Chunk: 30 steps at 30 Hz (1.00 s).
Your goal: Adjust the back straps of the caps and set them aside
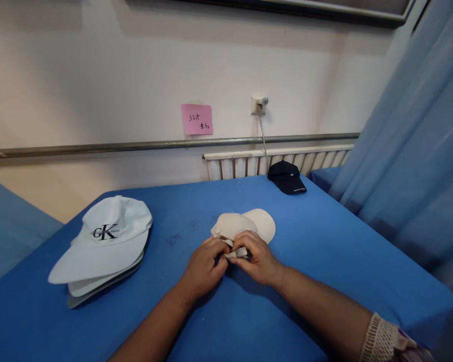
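A beige baseball cap lies on the blue table cover, its brim pointing to the far right. Both hands meet at the cap's near edge, where a strap comes off it. My left hand is closed, thumb and fingers pinching the strap from the left. My right hand is closed too, gripping the strap's other end, and a small printed label shows between its fingers. Just what the fingertips press on is partly hidden.
To the left stands a stack of caps, a white one with black letters on top. A dark navy cap lies at the back right. Behind are a wall rail and a radiator; a blue curtain hangs at right.
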Motion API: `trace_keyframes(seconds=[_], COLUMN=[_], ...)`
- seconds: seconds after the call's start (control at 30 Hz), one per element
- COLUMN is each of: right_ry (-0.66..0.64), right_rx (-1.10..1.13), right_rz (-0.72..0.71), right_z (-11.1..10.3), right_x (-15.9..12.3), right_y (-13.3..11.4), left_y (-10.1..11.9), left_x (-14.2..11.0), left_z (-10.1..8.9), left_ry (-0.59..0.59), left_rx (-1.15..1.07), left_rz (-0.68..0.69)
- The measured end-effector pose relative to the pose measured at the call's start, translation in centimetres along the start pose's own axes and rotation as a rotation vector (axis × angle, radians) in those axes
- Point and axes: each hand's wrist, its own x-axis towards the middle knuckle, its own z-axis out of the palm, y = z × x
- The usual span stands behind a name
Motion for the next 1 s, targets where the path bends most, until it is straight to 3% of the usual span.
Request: trace_keyframes(seconds=[0.1,0.23,0.3,0.4,0.43,0.47,0.53,0.63,0.77,0.83,0.9,1.0], right_ry=[0.054,0.094,0.073,0.162,0.226,0.277,0.375,0.456,0.359,0.311,0.301,0.346], right_rx=[0.04,0.109,0.111,0.04,-0.013,-0.079,-0.19,0.018,0.267,0.415,0.558,0.737], right_rz=[0.009,0.065,0.074,0.177,0.259,0.356,0.594,0.969,1.097,1.117,1.108,1.055], right_z=[0.1,-0.2,-0.5,-0.9,-1.2,-1.5,-2.6,-4.4,-6.0,-6.1,-5.8,-4.1], right_x=[-0.1,-0.2,-0.1,0.0,0.2,0.4,0.9,1.7,2.0,1.8,1.6,1.4], right_y=[0.1,0.2,0.8,2.9,3.9,5.0,7.3,10.0,11.1,10.6,9.6,7.2], left_y=[-1.1,-4.9,-6.4,-6.4,-5.8,-5.0,-2.9,-0.1,2.1,2.7,3.1,3.4], left_x=[0.1,0.4,0.4,0.1,0.0,-0.2,-0.6,-0.9,-1.5,-1.8,-2.0,-1.7], left_z=[0.0,-0.9,-1.8,-2.9,-3.1,-3.1,-2.6,-0.9,1.1,1.7,2.2,3.4], left_ry=[0.055,0.378,0.533,0.847,0.874,0.815,0.456,0.018,-0.324,-0.366,-0.335,-0.122], left_rx=[0.015,-0.268,-0.342,-0.368,-0.389,-0.416,-0.472,-0.447,-0.479,-0.548,-0.643,-0.843], left_rz=[-0.09,-0.445,-0.532,-0.495,-0.447,-0.392,-0.353,-0.352,-0.332,-0.364,-0.418,-0.52])
